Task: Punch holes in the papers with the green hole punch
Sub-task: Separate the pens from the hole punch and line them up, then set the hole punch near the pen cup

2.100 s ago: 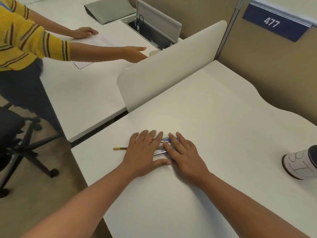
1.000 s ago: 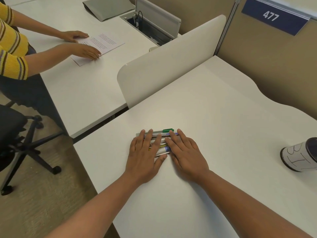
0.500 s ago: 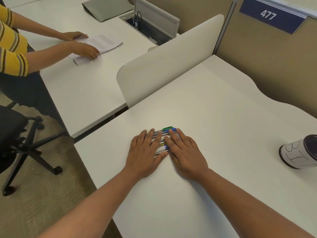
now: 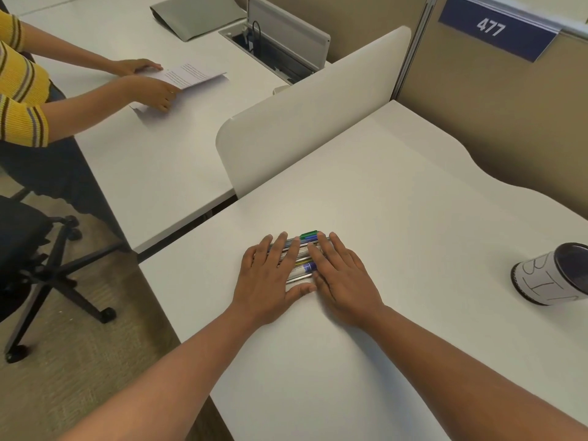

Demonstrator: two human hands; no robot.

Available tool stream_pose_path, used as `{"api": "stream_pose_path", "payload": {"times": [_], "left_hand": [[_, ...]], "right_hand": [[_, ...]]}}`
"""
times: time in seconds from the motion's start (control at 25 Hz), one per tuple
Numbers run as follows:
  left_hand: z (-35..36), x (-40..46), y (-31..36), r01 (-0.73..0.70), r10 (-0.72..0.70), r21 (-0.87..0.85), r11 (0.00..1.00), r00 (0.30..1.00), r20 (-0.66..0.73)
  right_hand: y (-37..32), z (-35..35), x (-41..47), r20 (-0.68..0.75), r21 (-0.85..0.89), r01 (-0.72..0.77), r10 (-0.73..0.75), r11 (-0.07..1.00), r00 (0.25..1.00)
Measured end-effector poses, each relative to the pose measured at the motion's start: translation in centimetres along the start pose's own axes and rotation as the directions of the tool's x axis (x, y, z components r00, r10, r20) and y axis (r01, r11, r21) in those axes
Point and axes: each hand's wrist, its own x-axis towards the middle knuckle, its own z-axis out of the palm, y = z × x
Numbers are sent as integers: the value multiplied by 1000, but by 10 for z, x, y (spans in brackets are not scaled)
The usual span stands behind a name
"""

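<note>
Head view: looking down across two white desks and both of the wearer's forearms.
Near desk [image 4: 397, 192]: lying under both hands, white top, running from the lower frame edge up to the tan partition wall.
Far desk [image 4: 152, 160]: standing to the left behind a curved white divider panel [image 4: 305, 100], with an open cable hatch [image 4: 276, 55] and a grey folder [image 4: 194, 14] lying on it near the far end.
Second person: sitting at the far desk in a yellow striped sleeve [image 4: 19, 87], both of that person's hands resting on the papers.
Office chair [image 4: 35, 259]: standing on the carpet at lower left, black, with a wheeled base.
Number sign [image 4: 496, 27]: hanging on the partition at upper right, blue, reading 477.
Papers [image 4: 191, 74]: lying as a printed stack on the far desk, well apart from the wearer's hands.
Cup [image 4: 553, 275]: lying on its side on the near desk at far right, white with black line markings and a dark opening.
Left hand [image 4: 270, 278]: pressing flat on the pens, fingers straight and spread, grasping nothing.
Right hand [image 4: 343, 275]: pressing flat just beside the left hand, fingers straight, grasping nothing.
Pens [image 4: 304, 267]: lying side by side in a tight row under and between the two hands, with green and blue caps showing at the far edge.
Green hole punch: cannot tell where it is; no view is showing it.
</note>
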Motion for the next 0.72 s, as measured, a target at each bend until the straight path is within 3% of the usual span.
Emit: {"api": "stream_pose_path", "payload": {"times": [0.16, 0.44, 0.72], "left_hand": [[-20, -4, 11, -24, 24, -4, 1000, 1000, 3], [-47, -27, 75, -192, 192, -34, 981, 981, 9], [-44, -72, 201, -468, 476, -156, 870, 879, 20]], "right_hand": [[-12, -16, -16, -16, 52, -53, 54, 997, 998], [-18, -54, -98, -81, 89, -232, 239, 969, 968], [2, -88, -247, -128, 118, -481, 493, 869, 860]]}}
